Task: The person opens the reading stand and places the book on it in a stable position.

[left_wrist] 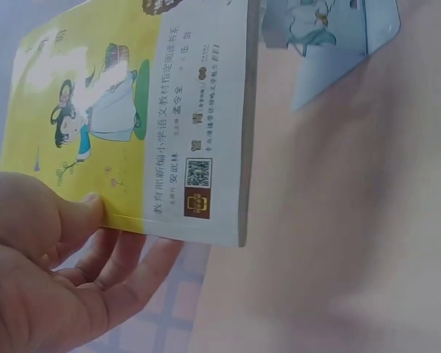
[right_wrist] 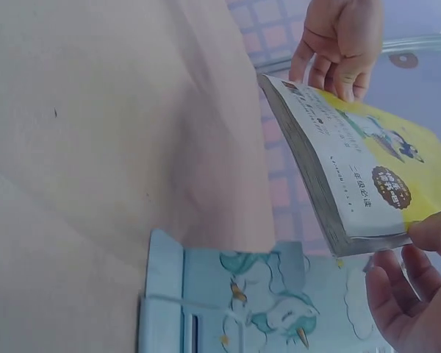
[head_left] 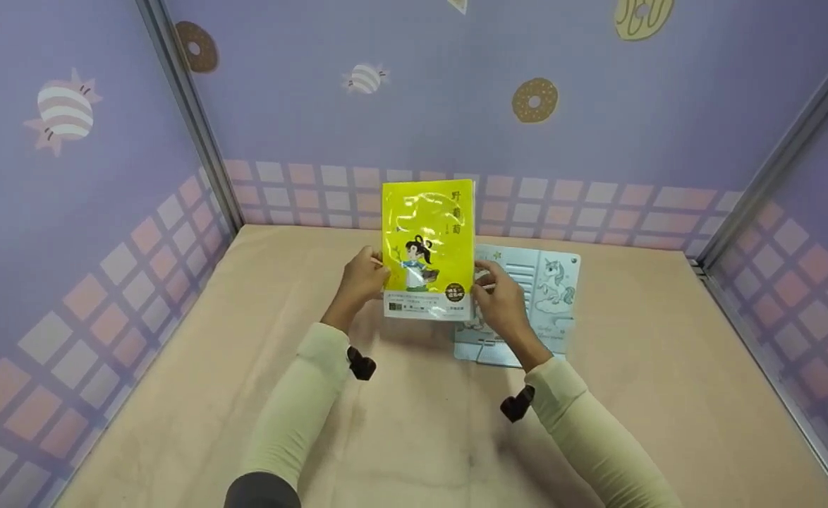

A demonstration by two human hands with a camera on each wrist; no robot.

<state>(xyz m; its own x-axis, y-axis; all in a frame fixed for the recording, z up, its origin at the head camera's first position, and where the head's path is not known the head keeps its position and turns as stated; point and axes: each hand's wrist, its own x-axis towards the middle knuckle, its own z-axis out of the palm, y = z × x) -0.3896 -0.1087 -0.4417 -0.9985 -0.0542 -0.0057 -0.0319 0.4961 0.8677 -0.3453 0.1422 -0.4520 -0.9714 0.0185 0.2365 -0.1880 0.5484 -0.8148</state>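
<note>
A yellow book (head_left: 428, 240) with a white band along its bottom is held up above the table, its front cover facing me. My left hand (head_left: 366, 274) pinches its left edge, thumb on the cover and fingers behind, as the left wrist view shows. At the right edge, my right hand (head_left: 500, 296) grips the book between thumb and fingers. In the right wrist view the book (right_wrist: 367, 162) looks thick, its page edges showing. Behind my right hand lies a light blue unicorn book stand (head_left: 558, 282), partly hidden by the book and that hand.
A pinkish cloth (head_left: 400, 437) covers the table. Purple walls (head_left: 442, 127) with doughnut and candy prints enclose the back and sides, with metal posts (head_left: 195, 120) at the corners. Small black devices (head_left: 362, 364) sit at both wrists.
</note>
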